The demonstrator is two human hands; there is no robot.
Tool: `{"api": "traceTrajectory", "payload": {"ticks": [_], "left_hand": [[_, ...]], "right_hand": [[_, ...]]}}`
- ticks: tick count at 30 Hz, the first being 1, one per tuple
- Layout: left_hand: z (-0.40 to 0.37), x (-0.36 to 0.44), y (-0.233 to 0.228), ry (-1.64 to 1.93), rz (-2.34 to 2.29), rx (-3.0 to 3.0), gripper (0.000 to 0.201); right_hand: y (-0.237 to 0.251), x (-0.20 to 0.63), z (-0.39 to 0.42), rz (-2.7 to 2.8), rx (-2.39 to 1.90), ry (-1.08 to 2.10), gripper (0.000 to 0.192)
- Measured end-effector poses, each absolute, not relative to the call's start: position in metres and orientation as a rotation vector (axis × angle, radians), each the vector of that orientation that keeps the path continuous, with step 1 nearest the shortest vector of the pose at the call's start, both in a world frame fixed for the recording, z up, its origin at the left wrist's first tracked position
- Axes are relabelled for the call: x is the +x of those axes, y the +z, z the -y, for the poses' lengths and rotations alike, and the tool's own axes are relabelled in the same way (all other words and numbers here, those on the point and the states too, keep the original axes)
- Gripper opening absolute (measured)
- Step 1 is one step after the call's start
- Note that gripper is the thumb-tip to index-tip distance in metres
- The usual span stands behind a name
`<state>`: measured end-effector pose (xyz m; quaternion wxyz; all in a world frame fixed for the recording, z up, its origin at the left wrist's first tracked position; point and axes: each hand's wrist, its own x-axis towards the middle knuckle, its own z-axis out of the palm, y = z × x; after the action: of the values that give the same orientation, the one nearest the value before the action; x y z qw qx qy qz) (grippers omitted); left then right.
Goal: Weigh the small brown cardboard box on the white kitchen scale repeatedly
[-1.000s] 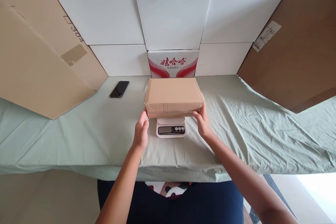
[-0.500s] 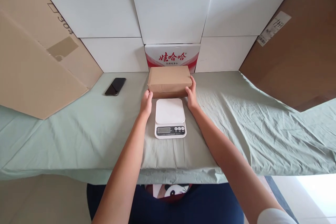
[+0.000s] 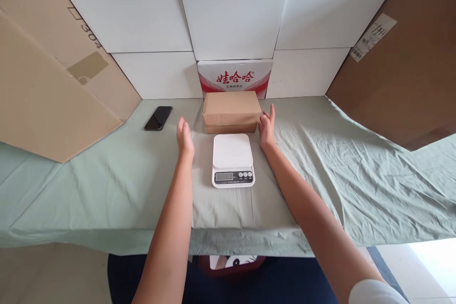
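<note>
Cardboard walls box us in: white panels [image 3: 235,14] dead ahead of both hands, brown sheets angling in, one [image 3: 46,80] far out to the left of our left hand, another [image 3: 402,66] far out to the right of our right hand. The table [image 3: 107,185] under its green cloth gives wide bare room outboard of each hand; its near edge runs under our forearms.

The red-and-white printed carton [image 3: 234,78] stands against the white panels, directly behind the brown box.

The brown box [image 3: 231,110] sits flat on the cloth between our hands and slightly beyond them, its back up against the printed carton. Long axis runs left-right, a long side facing us. Closed, top face level.

The scale [image 3: 232,159] sits between our wrists, just nearer than the box, narrow gap between the two or touching, can't tell. Its platter is bare, display end toward us.

The phone [image 3: 158,118] lies face-up on the cloth, forward-left of our left hand, well apart.

Left hand [image 3: 185,136]: open, fingers loosely together, palm facing the box, clear of its left end, holding nothing. Right hand [image 3: 267,126]: open, fingers pointing away from us, palm toward the box's right end, just beside it; contact can't be told. Both arms stretched forward, roughly parallel.
</note>
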<state>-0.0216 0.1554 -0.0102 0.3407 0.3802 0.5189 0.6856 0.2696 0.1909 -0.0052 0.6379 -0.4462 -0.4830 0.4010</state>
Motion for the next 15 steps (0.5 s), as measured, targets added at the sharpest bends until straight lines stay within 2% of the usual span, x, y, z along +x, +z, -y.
{"api": "traceTrajectory", "payload": {"ticks": [7,12,15], "left_hand": [[-0.152,-0.030,-0.004,1.822,-1.346,0.875,0.070],[-0.156,-0.022,-0.011,1.772,-1.364,0.942,0.081],[-0.157,-0.019,-0.015,1.742,-1.354,0.984,0.080]], "right_hand": [[-0.010,0.275,-0.201,0.925,-1.032,1.036,0.089],[-0.015,0.274,-0.202,0.979,-1.027,1.025,0.085],[-0.017,0.273,-0.199,1.023,-1.022,1.001,0.080]]}}
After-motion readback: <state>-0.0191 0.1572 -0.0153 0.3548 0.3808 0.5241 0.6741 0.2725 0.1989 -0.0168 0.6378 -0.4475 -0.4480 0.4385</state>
